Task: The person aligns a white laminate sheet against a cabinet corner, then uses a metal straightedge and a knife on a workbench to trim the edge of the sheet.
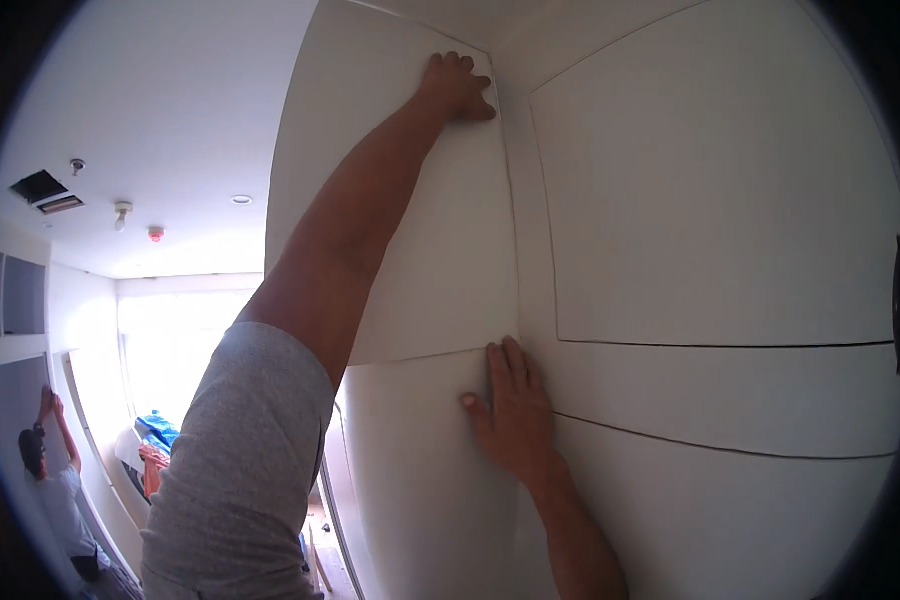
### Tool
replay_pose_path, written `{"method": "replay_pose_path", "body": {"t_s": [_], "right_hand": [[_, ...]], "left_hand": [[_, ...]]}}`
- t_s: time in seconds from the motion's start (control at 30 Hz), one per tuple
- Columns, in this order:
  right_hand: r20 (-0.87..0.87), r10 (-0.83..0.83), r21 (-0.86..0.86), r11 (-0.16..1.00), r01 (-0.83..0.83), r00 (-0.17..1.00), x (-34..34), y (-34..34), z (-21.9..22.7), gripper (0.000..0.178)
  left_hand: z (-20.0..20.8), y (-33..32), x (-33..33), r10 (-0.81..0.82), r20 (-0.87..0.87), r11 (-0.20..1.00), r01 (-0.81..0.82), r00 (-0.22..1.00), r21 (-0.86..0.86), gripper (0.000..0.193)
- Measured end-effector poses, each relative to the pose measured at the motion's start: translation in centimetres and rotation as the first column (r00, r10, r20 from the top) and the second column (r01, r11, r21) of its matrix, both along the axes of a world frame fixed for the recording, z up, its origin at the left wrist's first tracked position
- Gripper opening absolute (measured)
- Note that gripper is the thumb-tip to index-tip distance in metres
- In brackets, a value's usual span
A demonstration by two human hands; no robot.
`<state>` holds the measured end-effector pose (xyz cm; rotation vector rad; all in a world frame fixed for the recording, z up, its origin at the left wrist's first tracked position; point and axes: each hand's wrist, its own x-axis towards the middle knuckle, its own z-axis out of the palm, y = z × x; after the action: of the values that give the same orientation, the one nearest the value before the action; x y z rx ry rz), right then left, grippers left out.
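A tall white panel stands in front of me, its right edge close to the corner with the white cabinet fronts. High up, near that edge, my left hand presses on the panel with its fingers spread. Lower down, my right hand lies against the seam at the panel's lower right corner, fingers stretched upward and thumb out to the side. Below the seam another white panel continues down. Neither hand has anything in its grasp.
White cabinet fronts with dark gaps fill the right side. Far left, another person reaches up at a cabinet. A bright window and piled blue and orange items are behind. The ceiling has an open hatch.
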<state>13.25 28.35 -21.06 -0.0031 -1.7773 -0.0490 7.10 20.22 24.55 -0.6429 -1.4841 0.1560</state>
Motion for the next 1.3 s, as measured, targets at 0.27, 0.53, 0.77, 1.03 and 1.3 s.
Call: {"method": "replay_pose_path", "body": {"t_s": [0.27, 0.53, 0.77, 1.03, 1.3], "right_hand": [[-0.007, 0.027, 0.001, 1.0, -0.027, 1.0, 0.1, 0.1, 0.5, 0.069], [0.04, 0.053, -0.017, 0.999, -0.052, 0.998, 0.1, -0.2, 0.3, 0.069], [0.045, -0.033, 0.033, 0.999, 0.032, 0.998, 1.8, 0.9, -1.6, 0.073], [0.01, -0.028, 0.008, 1.0, 0.028, 1.0, 3.9, 2.4, -4.5, 0.076], [0.024, -0.007, -0.007, 1.0, 0.007, 1.0, 2.2, 1.0, -2.0, 0.075]], "left_hand": [[-0.5, -1.0, 1.0, -0.003, 0.02, 0.997, 0.001, 1.0, 0.081, 0.078], [0.3, 0.9, 0.7, 0.019, 0.06, 0.991, -0.027, 0.998, 0.128, 0.08], [-1.0, 2.8, 0.5, 0.007, -0.045, 0.989, 0.0, 0.999, 0.146, 0.077], [-10.9, 1.6, 8.7, 0.027, -0.065, 0.999, -0.03, 0.998, -0.033, 0.07], [-4.2, -0.1, 2.4, -0.016, 0.048, 0.993, 0.021, 0.999, -0.112, 0.077]]}}
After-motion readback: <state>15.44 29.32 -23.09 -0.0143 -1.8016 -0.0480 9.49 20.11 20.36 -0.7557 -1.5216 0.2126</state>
